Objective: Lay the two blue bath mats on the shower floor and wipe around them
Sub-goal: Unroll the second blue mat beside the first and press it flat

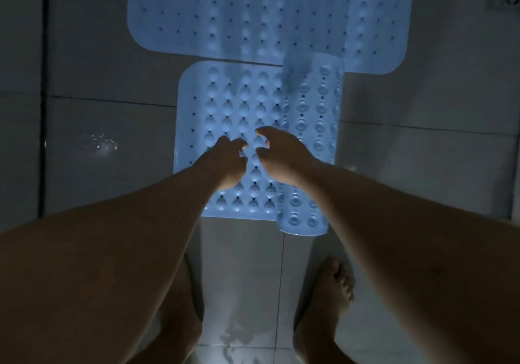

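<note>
Two blue bath mats lie on the tiled shower floor (112, 110): far mat (253, 11) flat, near mat (233, 110) with its right side rolled. Left hand (228, 163) and right hand (281, 155) hover above it, fingers loosely curled, holding nothing.

far blue mat (253, 11) – flat on floor, holes and bumps | near blue mat (233, 110) – suction cups up, right side curled into a roll, far edge touching first mat
</note>
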